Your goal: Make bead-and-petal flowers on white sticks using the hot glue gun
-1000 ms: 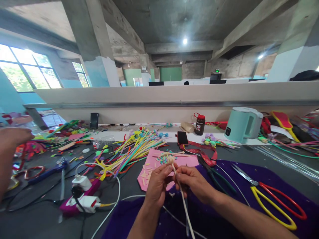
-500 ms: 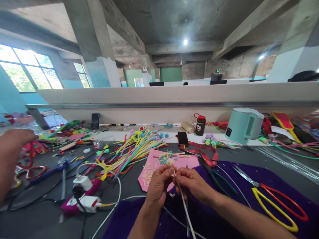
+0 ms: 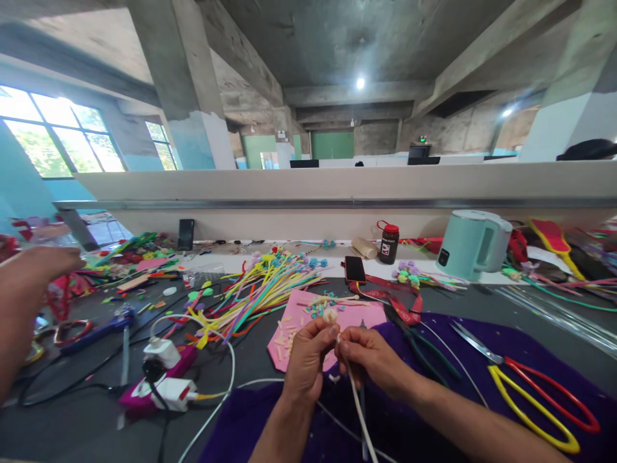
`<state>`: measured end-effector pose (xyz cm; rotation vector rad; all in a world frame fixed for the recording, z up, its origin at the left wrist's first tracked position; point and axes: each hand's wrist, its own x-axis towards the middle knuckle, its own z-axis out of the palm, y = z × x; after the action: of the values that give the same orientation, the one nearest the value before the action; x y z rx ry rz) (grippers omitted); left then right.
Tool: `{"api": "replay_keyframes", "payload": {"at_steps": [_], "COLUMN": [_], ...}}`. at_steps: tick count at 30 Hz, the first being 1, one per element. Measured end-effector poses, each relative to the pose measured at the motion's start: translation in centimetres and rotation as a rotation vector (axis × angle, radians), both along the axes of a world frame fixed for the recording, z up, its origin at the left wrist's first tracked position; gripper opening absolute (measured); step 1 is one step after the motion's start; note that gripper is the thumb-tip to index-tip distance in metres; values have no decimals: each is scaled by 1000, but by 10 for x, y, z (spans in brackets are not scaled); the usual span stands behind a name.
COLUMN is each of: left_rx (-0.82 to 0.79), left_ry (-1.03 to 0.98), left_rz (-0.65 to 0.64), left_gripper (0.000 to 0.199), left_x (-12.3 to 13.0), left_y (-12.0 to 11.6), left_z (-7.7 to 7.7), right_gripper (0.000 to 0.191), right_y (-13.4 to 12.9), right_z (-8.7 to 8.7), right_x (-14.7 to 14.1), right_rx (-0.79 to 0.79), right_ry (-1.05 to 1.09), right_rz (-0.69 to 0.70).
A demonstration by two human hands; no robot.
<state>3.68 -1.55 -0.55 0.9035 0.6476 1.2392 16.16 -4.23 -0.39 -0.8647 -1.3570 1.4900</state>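
Observation:
My left hand (image 3: 308,354) pinches a small cream-coloured fuzzy piece (image 3: 330,316) whose rounded top shows above the fingertips. Close beside it, my right hand (image 3: 369,357) is closed on a long cream stem (image 3: 359,408), which hangs down from the fingers toward the bottom edge. Both hands are over the front of a pink sheet (image 3: 277,350) and the dark purple cloth (image 3: 241,418). Short cream pieces lie on the sheet to the left of my hands, with small teal and purple ones behind them.
Red-and-yellow scissors (image 3: 540,399) and dark green pliers (image 3: 424,347) lie at right. Behind stand a mint kettle (image 3: 470,244), a bottle (image 3: 388,247) and a phone (image 3: 355,269). Colourful stems (image 3: 270,289), a power strip (image 3: 180,366) and another person's arm (image 3: 29,289) are at left.
The other person's hand at the left edge has shifted slightly right. My two hands have barely moved and keep their hold on the cream pieces.

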Motion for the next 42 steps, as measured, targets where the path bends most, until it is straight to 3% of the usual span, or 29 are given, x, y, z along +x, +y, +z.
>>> {"api": "replay_keyframes", "payload": {"at_steps": [5,12,19,26,37,42], "left_rx": [13,22,-19,-59,-18,-32], "left_ry": [52,13,6,5,44,43], "left_rz": [-31,-221,-103,-74,-8,43], "left_gripper": [18,25,17,15,15,15], "left_x": [3,0,3,3,-2,-15], "left_y": [-3,-4,0,1,1,5], "left_z": [3,8,1,-1,4,11], "right_gripper": [29,29,25,24,28,25], "right_y": [2,3,6,9,-1,-13], "right_z": [0,3,-3,-13,-5,-6], "right_x": [4,7,6,8,5,-1], "right_rx": [-6,-97,-163,-206,-125,-138], "right_ry": [94,257,355,328,132,13], "right_rz": [0,73,173,196,81,191]}}
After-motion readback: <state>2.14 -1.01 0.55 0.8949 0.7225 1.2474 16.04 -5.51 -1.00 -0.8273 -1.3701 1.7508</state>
